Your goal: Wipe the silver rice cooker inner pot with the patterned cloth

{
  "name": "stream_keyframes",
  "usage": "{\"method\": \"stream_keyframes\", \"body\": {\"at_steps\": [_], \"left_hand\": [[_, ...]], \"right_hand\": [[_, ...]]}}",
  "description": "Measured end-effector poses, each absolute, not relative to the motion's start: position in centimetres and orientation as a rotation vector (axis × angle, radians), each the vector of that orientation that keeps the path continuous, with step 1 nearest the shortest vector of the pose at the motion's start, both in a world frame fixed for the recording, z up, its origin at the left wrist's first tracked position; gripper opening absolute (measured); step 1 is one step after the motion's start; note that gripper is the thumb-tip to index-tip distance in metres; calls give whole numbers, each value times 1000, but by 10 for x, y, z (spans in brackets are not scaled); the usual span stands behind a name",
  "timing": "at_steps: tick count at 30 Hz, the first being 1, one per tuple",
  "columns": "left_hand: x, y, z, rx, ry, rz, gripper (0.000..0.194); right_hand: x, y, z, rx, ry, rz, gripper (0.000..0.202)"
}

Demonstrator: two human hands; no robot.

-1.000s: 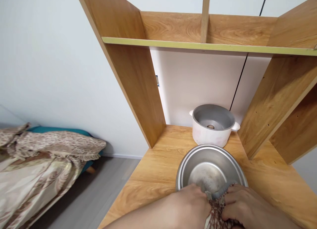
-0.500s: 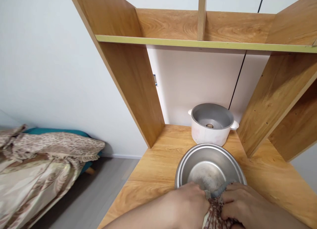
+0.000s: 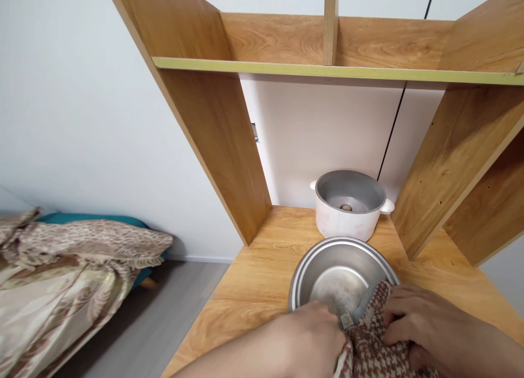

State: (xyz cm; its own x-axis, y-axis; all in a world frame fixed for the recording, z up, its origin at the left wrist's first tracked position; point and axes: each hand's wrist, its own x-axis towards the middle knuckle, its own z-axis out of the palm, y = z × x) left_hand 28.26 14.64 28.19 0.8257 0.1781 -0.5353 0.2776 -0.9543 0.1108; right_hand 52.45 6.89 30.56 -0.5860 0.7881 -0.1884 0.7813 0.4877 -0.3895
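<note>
1. Left hand (image 3: 307, 334) is slanting in from lower left, knuckles up, fist gripping the left edge of the cloth (image 3: 374, 348).
2. Right hand (image 3: 420, 321) is angling in from lower right, bent fingers gripping the cloth's other side.
3. Cloth is bunching between both hands, overlapping the near rim of the metal bowl (image 3: 339, 277).
4. White pot (image 3: 346, 222) is standing behind.

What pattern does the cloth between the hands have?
The cloth has a brown-and-cream houndstooth-like check; the head view, the only one, shows it best.
</note>
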Motion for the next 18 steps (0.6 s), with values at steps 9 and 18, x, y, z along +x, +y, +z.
{"method": "stream_keyframes", "body": {"at_steps": [9, 18], "left_hand": [[279, 144, 277, 2850, 408, -743, 21], [276, 135, 283, 2907, 495, -686, 25]], "right_hand": [[516, 67, 309, -1474, -2740, 643, 30], [514, 61, 280, -1252, -2755, 307, 17]]}}
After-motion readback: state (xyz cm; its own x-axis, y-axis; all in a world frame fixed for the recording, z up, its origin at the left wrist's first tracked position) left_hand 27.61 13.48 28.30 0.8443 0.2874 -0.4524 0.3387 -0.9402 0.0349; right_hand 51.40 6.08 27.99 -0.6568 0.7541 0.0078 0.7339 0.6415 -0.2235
